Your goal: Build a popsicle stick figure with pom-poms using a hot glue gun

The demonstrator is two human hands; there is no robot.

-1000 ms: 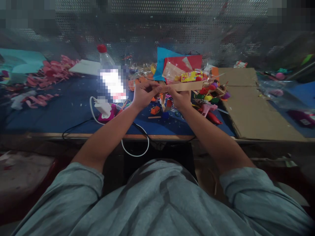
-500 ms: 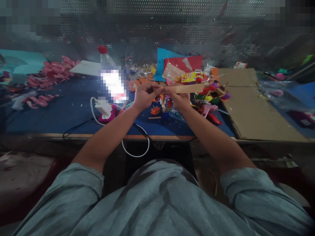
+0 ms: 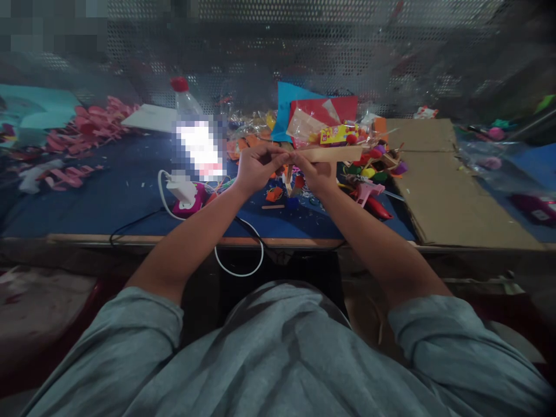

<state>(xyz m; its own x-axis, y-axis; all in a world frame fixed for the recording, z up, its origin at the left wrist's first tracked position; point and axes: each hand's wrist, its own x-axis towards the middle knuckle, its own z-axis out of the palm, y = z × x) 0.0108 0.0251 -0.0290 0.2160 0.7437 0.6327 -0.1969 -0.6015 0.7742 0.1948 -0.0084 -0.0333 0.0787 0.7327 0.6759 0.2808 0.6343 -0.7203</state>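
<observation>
Broadly, the blue-covered bench [image 3: 108, 202] ran across the view, and a flat cardboard sheet [image 3: 447, 185] lay on its right part. Over the middle, the left hand [image 3: 256, 169] and right hand [image 3: 320, 176] met, fingers pinched closed on one end of a pale strip [image 3: 336, 153], which jutted rightward. A pink glue gun [image 3: 368, 191] lay near the cardboard; a short thin stick [image 3: 273, 207] lay nearer the front edge.

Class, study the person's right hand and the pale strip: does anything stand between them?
Nothing visible does. The right hand holds the pale strip directly; the left hand's fingertips meet the right's beside it. The pink gun-shaped tool lies apart, below the strip in view.
</observation>
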